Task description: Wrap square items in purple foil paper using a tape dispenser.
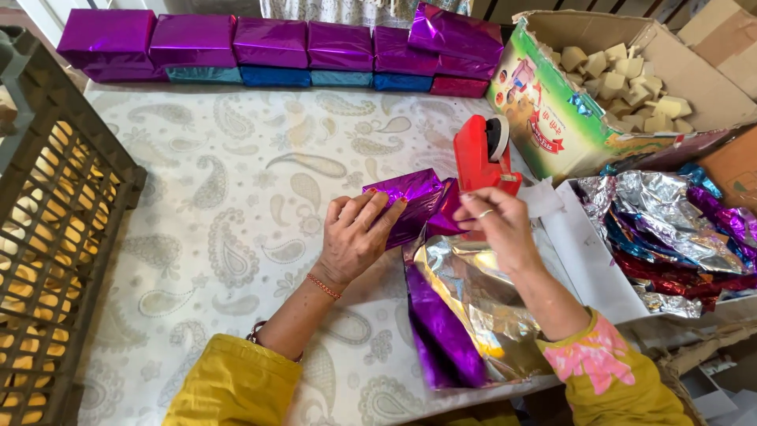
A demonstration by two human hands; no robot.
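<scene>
Left hand [352, 241]: palm down, wrist bent, fingers closed over purple foil packet [410, 201], pressing it to the bench [221, 237].
Right hand [495, 229]: raised just beside, fingers pinched on the packet's right end.
Packet: mid-bench, in front of red tape dispenser [481, 158].
Foil sheets [461, 315]: under right forearm.
Wrapped boxes [276, 47]: row at far edge.

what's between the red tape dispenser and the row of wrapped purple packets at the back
Nothing lies there: in the head view, only bare paisley tablecloth stretches from the red tape dispenser to the row of purple packets.
</scene>
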